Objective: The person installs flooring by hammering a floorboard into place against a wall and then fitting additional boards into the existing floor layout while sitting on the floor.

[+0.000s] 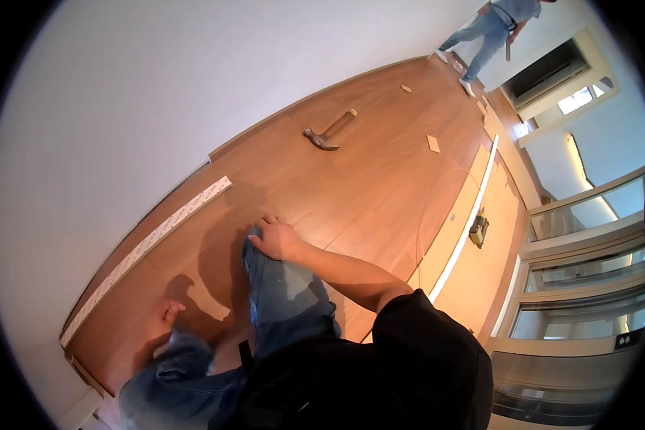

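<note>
My right hand (278, 239) rests on my bent right knee, fingers spread over the denim, holding nothing. Beside my left knee, my left hand (170, 312) is small in view with its fingers curled in, and nothing shows in them. Ahead of my knees a claw hammer (330, 132) with a wooden handle lies on the wood-plank floor (351, 193). Along the wall at left lies a long pale strip (150, 236) with printed marks on it. Neither hand touches the hammer or the strip.
A long white strip (473, 215) runs over light boards (494, 244) at right, beside a dark-and-yellow tool (479, 229). A thin hose or cord (421, 236) curves nearby. Small wood pieces (433, 144) lie ahead. Another person (489, 36) stands far right. Glass-paned doors (580, 308) line the right.
</note>
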Tool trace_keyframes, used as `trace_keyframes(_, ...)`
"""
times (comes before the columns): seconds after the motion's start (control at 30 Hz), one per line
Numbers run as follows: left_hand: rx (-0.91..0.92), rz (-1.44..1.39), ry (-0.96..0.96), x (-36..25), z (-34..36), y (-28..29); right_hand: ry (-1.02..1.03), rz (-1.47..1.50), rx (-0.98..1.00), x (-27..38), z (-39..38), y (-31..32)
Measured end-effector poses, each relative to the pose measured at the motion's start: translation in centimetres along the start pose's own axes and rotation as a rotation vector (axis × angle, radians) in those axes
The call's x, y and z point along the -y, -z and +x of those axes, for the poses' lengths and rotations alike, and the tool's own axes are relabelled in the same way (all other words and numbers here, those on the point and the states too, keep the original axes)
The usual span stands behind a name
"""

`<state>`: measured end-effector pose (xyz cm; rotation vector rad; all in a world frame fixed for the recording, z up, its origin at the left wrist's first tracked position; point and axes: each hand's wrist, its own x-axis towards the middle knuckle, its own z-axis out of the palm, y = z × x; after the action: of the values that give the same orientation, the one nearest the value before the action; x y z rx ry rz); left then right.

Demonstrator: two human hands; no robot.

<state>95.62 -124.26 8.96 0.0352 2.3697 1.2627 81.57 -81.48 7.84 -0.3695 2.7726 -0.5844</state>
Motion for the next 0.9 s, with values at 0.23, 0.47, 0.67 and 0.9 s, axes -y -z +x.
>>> trace_keyframes(0.23,-0.103,0.299,-0.077,-3.9,4.5,1.5,0.014,-0.040,0.019,2.0,2.3,-0.9)
trace_keyframes(0.47,-0.102,-0.181,0.038,3.9,10.3,0.8,-0.188,-0.024,0.116,2.5,5.3,-2.0)
trace_keyframes(0.67,-0.145,-0.257,0.136,10.5,13.7,-0.8,-0.356,-0.083,0.190,4.3,7.6,-2.1)
trace_keyframes(0.9,-0.079,-0.102,0.039,15.2,16.7,-1.0,-0.436,-0.154,0.199,4.2,9.5,-3.5)
